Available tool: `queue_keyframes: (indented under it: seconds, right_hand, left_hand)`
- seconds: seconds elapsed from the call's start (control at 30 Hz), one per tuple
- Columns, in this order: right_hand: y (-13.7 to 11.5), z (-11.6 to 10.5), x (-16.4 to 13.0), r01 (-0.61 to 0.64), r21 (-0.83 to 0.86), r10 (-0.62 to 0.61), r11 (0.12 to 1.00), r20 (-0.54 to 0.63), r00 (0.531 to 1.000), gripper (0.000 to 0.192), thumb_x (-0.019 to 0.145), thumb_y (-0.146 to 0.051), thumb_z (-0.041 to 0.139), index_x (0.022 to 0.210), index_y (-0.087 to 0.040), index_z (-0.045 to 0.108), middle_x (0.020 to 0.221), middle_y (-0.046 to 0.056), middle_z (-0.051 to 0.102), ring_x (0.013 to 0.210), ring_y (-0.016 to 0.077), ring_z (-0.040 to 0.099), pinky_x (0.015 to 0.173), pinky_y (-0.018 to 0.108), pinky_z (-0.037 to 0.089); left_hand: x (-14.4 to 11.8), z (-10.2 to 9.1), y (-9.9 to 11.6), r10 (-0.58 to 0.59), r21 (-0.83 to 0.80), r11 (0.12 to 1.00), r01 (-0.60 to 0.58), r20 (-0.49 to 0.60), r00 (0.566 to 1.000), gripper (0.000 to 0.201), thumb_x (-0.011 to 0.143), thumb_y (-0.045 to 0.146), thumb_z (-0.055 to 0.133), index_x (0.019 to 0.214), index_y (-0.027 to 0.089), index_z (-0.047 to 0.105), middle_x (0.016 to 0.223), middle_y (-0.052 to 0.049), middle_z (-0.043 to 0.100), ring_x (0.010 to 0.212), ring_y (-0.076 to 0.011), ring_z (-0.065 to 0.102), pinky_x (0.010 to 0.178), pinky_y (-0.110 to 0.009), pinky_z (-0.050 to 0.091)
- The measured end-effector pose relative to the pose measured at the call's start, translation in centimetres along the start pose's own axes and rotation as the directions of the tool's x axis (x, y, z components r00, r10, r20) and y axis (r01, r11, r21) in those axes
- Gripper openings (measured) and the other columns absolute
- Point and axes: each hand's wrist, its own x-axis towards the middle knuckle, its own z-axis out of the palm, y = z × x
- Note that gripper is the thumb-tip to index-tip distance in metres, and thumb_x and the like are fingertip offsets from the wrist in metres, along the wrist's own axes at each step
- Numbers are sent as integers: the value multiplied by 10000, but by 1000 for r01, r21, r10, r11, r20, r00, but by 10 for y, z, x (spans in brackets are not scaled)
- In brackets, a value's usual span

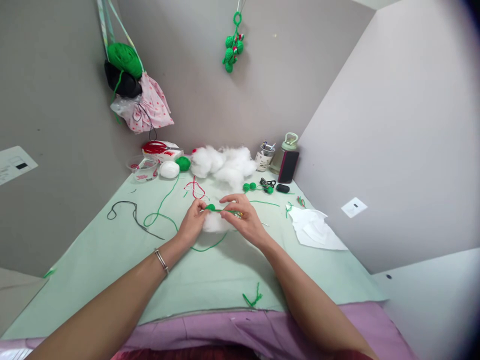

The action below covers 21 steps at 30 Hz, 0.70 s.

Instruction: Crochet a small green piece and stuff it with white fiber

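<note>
A small green crochet piece (pixel 210 207) is pinched between the thumb and fingers of my left hand (pixel 193 218). From it a thin green strand, seemingly yarn, stretches right to my right hand (pixel 244 216), whose thumb and index finger close on it while the other fingers are raised. Something small and yellowish shows by the right fingers, too small to name. Beneath both hands lies a tuft of white stuffing (pixel 215 223). A long green yarn (pixel 160 214) loops over the table to the left and passes under my hands.
White stuffing (pixel 232 164) is heaped at the back, beside green (pixel 183 163) and white yarn balls (pixel 169 169). Red scissors (pixel 155 147) rest on a box. Green crochet balls (pixel 253 186), a phone (pixel 288 167), a bottle (pixel 278 161) and white paper (pixel 317 229) lie rightward.
</note>
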Motion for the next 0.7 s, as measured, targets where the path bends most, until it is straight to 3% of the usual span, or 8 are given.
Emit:
queue_keyframes:
  seconds: [0.03,0.1,0.2,0.3,0.43,0.6,0.7]
  right_hand:
    - [-2,0,0,0,44,0,999,15,1000,251,912,-393,651,719,-233,646,1097,88,729,1045,247,625,888,371,486]
    - [-1,0,1,-26,116,21,993,41,999,288,948,-408,546,719,-235,557,951,72,733,768,191,631,695,331,490]
    - [5,0,3,-69,158,68,985,7,998,168,946,-385,497,850,-246,493,904,36,711,524,115,424,527,284,357]
    - [10,4,4,-81,124,85,989,-31,996,158,876,-324,586,985,-240,510,934,19,686,592,116,411,579,272,350]
    - [9,10,0,-84,34,82,996,37,996,238,796,-265,647,1018,-235,568,775,-52,567,660,137,447,649,271,367]
    - [10,11,-1,-94,-59,98,994,64,993,82,731,-225,613,797,-227,564,733,-51,540,672,138,413,653,274,319]
    - [14,11,0,-116,-76,118,990,29,993,61,721,-220,564,695,-228,509,660,-54,473,665,143,388,643,280,287]
  left_hand:
    - [-2,2,1,-10,-13,1000,11,23,1000,366,1017,357,691,1332,174,653,1309,-113,692,1078,-260,714,902,-466,630]
    - [-6,6,2,-27,-40,999,30,69,997,346,1018,351,691,1311,169,659,1267,-105,704,1031,-244,722,866,-440,638]
    - [-12,9,7,-41,-83,995,51,113,993,302,1019,339,692,1262,161,671,1176,-84,720,930,-209,724,789,-386,641]
    - [-16,8,12,-50,-126,990,66,121,991,264,1022,336,689,1213,154,680,1092,-63,724,837,-178,711,714,-336,630]
    - [-16,5,15,-41,-182,982,54,75,996,259,1025,346,683,1198,154,678,1058,-53,718,798,-165,697,681,-315,617]
    - [-17,8,17,-22,-222,974,32,48,999,175,1004,321,700,1037,154,659,871,8,652,646,-116,594,569,-245,519]
    - [-19,13,20,-21,-233,972,35,62,998,217,860,262,793,900,191,591,761,54,593,587,-98,521,523,-206,423]
